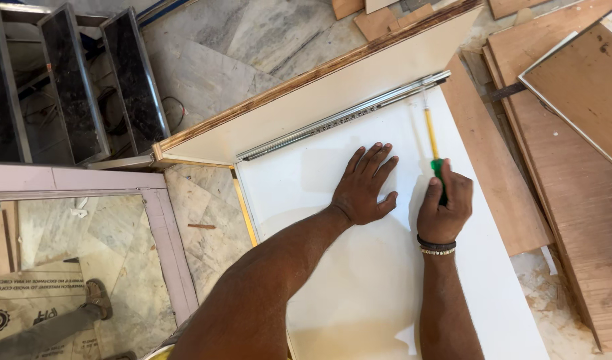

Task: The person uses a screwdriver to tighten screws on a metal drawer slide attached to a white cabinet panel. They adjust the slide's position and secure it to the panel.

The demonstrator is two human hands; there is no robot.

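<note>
Screw-driving step: left hand (363, 183) flat, fingers spread, on white panel (359, 287); right hand (444, 207) clamped on screwdriver (432, 143) (tip at far metal rail (346, 117)); steady downward pressure needed next.

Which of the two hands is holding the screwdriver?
The right hand, the one with the wristbands, grips the green-handled screwdriver. The left hand holds nothing; it lies flat, fingers spread, on the white panel.

Bright, even daylight fills the sharp head view. The white panel (359, 280) is nearly washed out, with soft shadows beside both hands. Edges bend slightly outward.
</note>
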